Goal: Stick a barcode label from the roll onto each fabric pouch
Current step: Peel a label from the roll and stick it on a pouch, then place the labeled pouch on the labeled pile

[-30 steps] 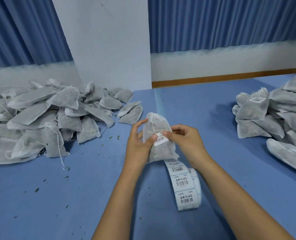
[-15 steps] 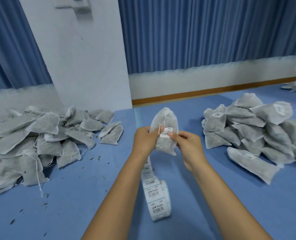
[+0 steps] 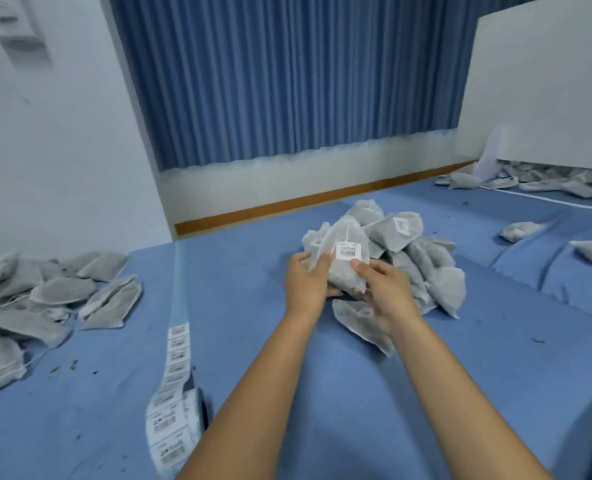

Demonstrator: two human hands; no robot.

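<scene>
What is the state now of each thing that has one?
held pouch: labelled, lifted in both hands.
barcode label: stuck on the held pouch.
left hand: grips the held pouch.
right hand: grips the held pouch.
label roll: partly unrolled, strip trailing.
right pile: one label visible.
left pile: no labels visible.

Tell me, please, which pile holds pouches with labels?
The pile behind the held pouch: one pouch on it shows a label; the left pile shows none.

Both hands, left hand (image 3: 306, 278) and right hand (image 3: 384, 289), hold a labelled pouch (image 3: 345, 261) above the right pile (image 3: 426, 258), the label roll (image 3: 177, 403) lying left.
</scene>
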